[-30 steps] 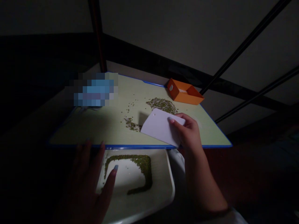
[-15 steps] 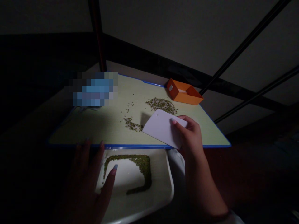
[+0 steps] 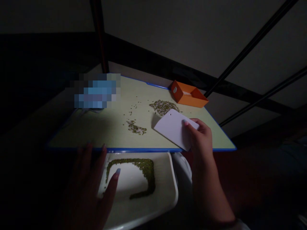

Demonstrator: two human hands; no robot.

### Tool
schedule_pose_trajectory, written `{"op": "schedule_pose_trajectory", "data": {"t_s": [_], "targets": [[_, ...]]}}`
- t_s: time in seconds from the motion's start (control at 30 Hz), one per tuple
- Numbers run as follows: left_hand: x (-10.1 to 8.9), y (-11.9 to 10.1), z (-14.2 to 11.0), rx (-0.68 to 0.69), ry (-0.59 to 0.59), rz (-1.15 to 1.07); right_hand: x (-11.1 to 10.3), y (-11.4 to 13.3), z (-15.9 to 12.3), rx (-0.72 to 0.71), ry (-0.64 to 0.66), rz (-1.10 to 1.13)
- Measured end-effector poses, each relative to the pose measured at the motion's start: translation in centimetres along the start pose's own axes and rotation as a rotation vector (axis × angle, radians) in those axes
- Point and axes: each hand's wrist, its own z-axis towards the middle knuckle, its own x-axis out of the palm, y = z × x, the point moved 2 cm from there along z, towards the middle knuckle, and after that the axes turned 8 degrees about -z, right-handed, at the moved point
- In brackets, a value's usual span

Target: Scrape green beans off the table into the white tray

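Note:
My right hand [image 3: 200,135] grips a white plastic scraper [image 3: 176,128], thumb on top and fingers behind. The scraper is tilted over the board, its left edge beside a small patch of green beans [image 3: 136,128]. Beyond it lies a larger pile of the small green beans [image 3: 162,106]. In shadow, my left hand [image 3: 92,183] spreads its fingers at the left side of a white basin [image 3: 174,182], thumb over the inside. Whether it touches the rim cannot be made out. More green beans [image 3: 150,175] line the basin's floor in a curved band.
The pale board [image 3: 115,137] has a blue edge, with the basin below its front. An orange open box [image 3: 192,95] stands at the back right. A pixelated blue thing [image 3: 98,92] lies at the back left. A dark-framed wall runs behind.
My right hand has moved the scraper a little to the right, away from the small bean patch. My left hand and the basin look the same.

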Motion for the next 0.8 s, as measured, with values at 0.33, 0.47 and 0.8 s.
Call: {"op": "schedule_pose_trajectory", "data": {"t_s": [0.33, 0.47, 0.8], "targets": [[0.0, 0.1, -0.1, -0.022, 0.0, -0.052, 1.8, 0.1, -0.5, 0.01, 0.085, 0.029], [-0.1, 0.1, -0.1, -0.044, 0.017, -0.032, 2.0, 0.1, -0.9, 0.025, 0.089, 0.019], [0.1, 0.2, -0.1, -0.024, 0.011, 0.006, 1.0, 0.0, -0.7, 0.003, -0.051, -0.013]]}}
